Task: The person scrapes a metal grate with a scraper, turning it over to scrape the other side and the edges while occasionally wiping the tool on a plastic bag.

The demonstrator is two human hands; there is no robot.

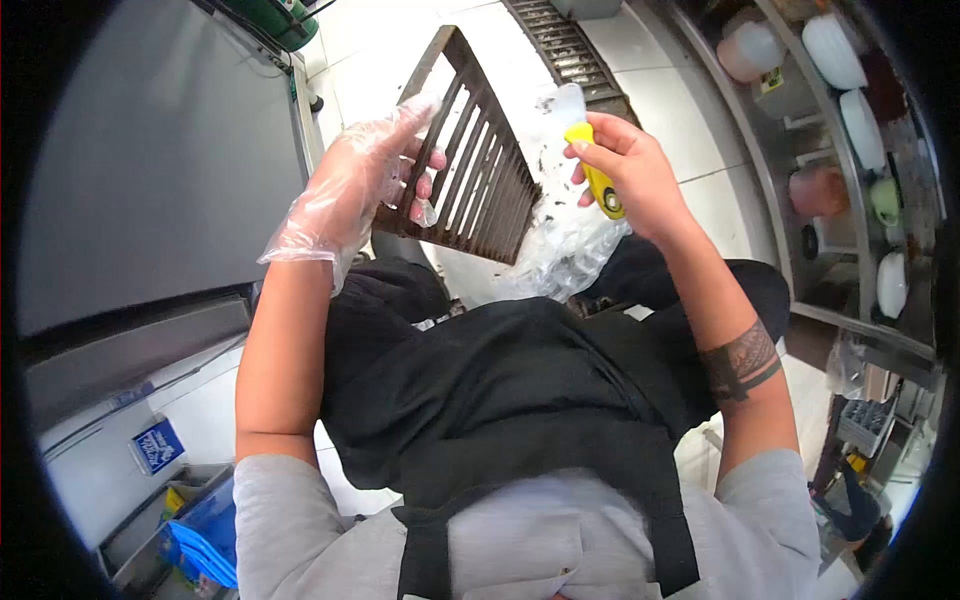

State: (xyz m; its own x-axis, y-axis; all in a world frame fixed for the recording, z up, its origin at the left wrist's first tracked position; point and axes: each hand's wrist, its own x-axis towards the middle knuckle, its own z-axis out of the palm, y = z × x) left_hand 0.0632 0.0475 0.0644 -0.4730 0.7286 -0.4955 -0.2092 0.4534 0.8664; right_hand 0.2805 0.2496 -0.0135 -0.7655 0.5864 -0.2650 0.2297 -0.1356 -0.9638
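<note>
Left hand (365,165), clear-gloved, fingers curled round the side bar of a dark slatted grate (478,155), upper centre, tilted, presumably to steady it; bare right hand (640,175) closed on a yellow-handled scraper (603,188), blade up, perhaps kept ready near the slats; clear plastic (580,255) below, dark flecks on it; translucent tub (750,50), upper right, contents cannot be told

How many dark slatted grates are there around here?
2 in view. One dark slatted grate is in the left hand, gloved in clear plastic. The farther grate is at the picture's top edge, partly cut off. Others may be hidden.
</note>
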